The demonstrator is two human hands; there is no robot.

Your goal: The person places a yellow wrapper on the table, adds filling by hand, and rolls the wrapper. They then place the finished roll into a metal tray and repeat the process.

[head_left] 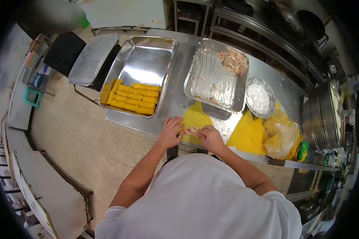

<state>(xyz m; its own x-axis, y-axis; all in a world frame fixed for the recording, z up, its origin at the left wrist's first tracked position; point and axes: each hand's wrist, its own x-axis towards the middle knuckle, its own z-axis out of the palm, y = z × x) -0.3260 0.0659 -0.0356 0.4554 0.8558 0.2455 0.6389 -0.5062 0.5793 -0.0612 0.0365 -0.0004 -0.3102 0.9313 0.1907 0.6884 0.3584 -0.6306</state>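
Note:
A thin yellow wrapper sheet [198,113] lies on the metal table at its front edge, one corner pointing away from me. Across its near part runs a strip of pale, chopped filling [192,130]. My left hand [171,131] has its fingers curled round the strip's left end. At the right end, my right hand [211,138] pinches the filling between thumb and fingers. The fingertips partly hide both ends. Beyond the wrapper, a steel tray [187,81] holds a heap of the same filling [233,61] in its far right corner.
To the left, a deep steel tray [174,44] holds rows of yellow rolls [135,97]. On the right are a bowl of white contents [260,96], stacked yellow wrappers [246,134], a plastic bag [282,135] and round steamers [322,115]. Shelving [263,38] stands behind the table.

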